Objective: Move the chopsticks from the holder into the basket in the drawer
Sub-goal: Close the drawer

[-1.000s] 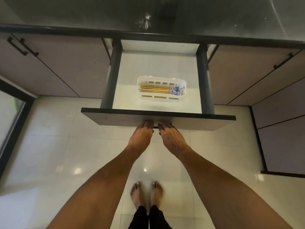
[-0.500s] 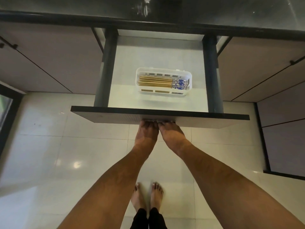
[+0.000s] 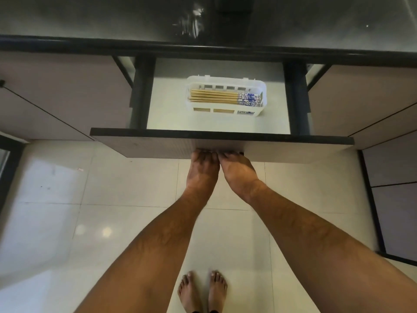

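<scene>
**Both hands on the drawer front, chopsticks lying in the basket**

The left hand (image 3: pixel 203 170) and the right hand (image 3: pixel 237 171) sit side by side, touching each other, against the lower edge of the drawer front (image 3: pixel 158 146). Their fingertips meet the panel at its middle and are partly hidden by its underside — whether they hook a handle or simply press flat against the wood cannot be told. Neither hand carries anything.

The drawer (image 3: pixel 167 109) stands pulled out from beneath the dark countertop (image 3: pixel 90 19), its pale floor showing between two dark side rails. Inside, toward the back and right of centre, rests a white slotted basket (image 3: pixel 225 110). The chopsticks (image 3: pixel 214 97) lie flat in it as one bundle, running left to right, their blue-and-white patterned ends at the right.

Closed cabinet doors (image 3: pixel 63 93) flank the drawer on both sides. Below — glossy pale floor tiles (image 3: pixel 112 188) and the person's bare feet (image 3: pixel 203 290).
</scene>
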